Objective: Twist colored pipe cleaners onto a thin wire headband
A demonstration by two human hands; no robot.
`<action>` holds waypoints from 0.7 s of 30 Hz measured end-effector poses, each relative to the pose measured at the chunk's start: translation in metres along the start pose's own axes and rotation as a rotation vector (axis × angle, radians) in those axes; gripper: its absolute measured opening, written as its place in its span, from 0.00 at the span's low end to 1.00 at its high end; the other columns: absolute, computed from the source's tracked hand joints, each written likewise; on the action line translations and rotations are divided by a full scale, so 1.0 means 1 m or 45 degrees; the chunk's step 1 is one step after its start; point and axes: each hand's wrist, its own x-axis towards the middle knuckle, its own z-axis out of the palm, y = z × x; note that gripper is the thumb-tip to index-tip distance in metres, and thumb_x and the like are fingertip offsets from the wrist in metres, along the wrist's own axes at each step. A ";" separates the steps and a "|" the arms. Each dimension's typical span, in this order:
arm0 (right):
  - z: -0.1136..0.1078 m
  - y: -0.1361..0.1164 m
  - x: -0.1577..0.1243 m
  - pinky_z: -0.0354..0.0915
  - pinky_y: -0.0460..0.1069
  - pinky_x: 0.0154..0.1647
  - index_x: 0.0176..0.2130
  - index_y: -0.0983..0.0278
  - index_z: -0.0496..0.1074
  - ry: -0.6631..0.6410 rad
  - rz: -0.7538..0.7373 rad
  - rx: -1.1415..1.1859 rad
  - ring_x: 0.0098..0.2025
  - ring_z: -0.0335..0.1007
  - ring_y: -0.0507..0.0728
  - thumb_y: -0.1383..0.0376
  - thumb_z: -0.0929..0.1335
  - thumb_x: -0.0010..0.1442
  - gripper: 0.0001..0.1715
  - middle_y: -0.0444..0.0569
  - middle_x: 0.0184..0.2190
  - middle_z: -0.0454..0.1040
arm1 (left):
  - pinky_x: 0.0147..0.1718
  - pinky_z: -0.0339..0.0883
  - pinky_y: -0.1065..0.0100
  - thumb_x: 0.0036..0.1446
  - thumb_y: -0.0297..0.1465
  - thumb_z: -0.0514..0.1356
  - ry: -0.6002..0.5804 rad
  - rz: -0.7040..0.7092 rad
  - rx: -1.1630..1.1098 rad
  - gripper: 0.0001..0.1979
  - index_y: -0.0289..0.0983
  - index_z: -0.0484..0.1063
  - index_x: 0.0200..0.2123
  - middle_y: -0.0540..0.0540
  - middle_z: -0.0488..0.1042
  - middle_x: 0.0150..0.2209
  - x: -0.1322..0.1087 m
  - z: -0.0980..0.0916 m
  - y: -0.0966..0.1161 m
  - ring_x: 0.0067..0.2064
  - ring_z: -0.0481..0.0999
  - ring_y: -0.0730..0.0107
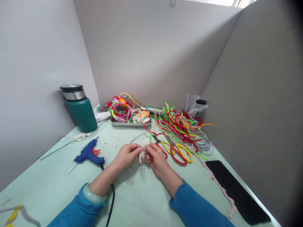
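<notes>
Near two scissors (pixel 172 147), left hand (pixel 127 154) and right hand (pixel 157 158) pinch one pink fuzzy stem (pixel 140 157).

Tabletop (pixel 139 201): glue gun (pixel 88 153) left of left hand (pixel 126 155); tray (pixel 131 125) behind; scissors (pixel 173 146) right of right hand (pixel 157 158) (pipe cleaners (pixel 181 126) beyond).

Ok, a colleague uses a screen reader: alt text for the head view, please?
Left hand and right hand hold a pale pink fuzzy strip over a pale green table. A blue glue gun lies left, two pairs of scissors and colourful fuzzy strips right, a metal tray behind.
</notes>
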 end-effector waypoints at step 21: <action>0.003 -0.002 -0.001 0.50 0.41 0.16 0.26 0.65 0.67 0.029 0.021 0.015 0.17 0.53 0.45 0.58 0.70 0.50 0.14 0.40 0.19 0.63 | 0.27 0.60 0.74 0.53 0.39 0.55 0.141 0.223 0.330 0.14 0.34 0.75 0.30 0.47 0.75 0.27 -0.003 0.001 -0.003 0.28 0.69 0.72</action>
